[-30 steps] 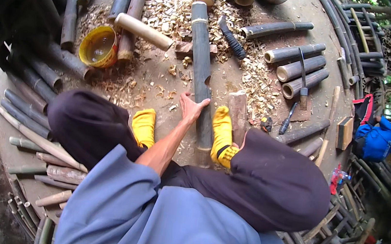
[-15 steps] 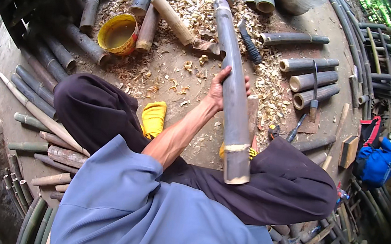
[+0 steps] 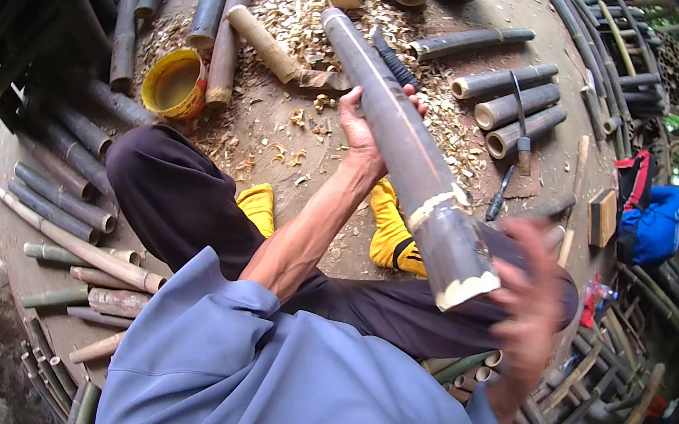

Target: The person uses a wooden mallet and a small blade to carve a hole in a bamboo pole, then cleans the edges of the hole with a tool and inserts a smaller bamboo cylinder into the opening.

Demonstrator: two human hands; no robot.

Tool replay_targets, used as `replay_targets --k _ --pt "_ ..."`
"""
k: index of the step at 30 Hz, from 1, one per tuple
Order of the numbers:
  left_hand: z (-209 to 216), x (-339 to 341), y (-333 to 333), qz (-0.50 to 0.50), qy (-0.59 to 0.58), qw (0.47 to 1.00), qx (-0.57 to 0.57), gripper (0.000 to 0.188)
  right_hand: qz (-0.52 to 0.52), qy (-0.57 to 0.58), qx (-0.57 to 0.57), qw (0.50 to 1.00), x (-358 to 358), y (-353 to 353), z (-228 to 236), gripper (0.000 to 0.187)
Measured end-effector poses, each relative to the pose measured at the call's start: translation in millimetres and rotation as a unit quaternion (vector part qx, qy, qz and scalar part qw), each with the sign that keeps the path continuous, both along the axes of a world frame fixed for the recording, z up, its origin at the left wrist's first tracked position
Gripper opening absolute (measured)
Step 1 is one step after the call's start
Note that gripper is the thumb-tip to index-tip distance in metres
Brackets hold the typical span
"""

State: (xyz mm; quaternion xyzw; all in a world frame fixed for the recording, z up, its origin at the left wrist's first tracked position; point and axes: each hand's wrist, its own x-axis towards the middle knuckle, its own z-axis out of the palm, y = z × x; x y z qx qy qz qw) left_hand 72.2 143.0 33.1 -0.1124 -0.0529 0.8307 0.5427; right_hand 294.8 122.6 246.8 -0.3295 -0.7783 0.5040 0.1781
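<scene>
A long dark bamboo tube [image 3: 411, 149] slants across in front of me, its near end lower and to the right. A pale, trimmed ring runs round it at the joint, and its near rim is pale cut wood. From below, my left hand [image 3: 364, 133] grips the tube at mid-length, with fingers wrapped behind it. My right hand [image 3: 531, 295] is smeared by motion beside the near end. Whether it touches the rim cannot be made out. Past the tube lies a tool with a black wrapped handle [image 3: 395, 59], partly hidden.
Pale wood shavings [image 3: 291, 15] cover the ground ahead. A yellow bucket [image 3: 175, 83] stands left of a light bamboo piece [image 3: 263, 42]. On the right, a curved blade [image 3: 519, 107] leans against short bamboo tubes [image 3: 503, 88]. My yellow-socked foot [image 3: 392, 231] sits under the held tube.
The tube has tilted, its near end swinging right and its far end left, and has rolled somewhat. My right hand has come into view at the near end.
</scene>
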Motion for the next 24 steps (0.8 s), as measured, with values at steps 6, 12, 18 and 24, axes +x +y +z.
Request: replay_targets --k 6,12,18,24 --pt "-37.5 -15.6 -6.8 -0.025 0.156 0.984 -0.082 0.069 0.029 -0.052 0.167 0.984 -24.0 -35.0 -52.6 0.06" --pt "2.1 -11.8 -5.5 -0.061 0.073 0.994 -0.049 0.061 0.019 -0.037 0.248 0.968 -12.6 -51.0 -21.9 0.057" --pt "59.9 -30.1 -13.9 -0.041 0.386 0.92 -0.05 0.074 -0.128 -0.047 0.144 0.98 11.6 -79.6 -88.6 0.077" --pt "87.8 -46.4 -22.0 0.07 0.512 0.855 -0.05 0.076 -0.142 -0.074 -0.081 0.984 -28.0 -73.8 -182.6 0.058"
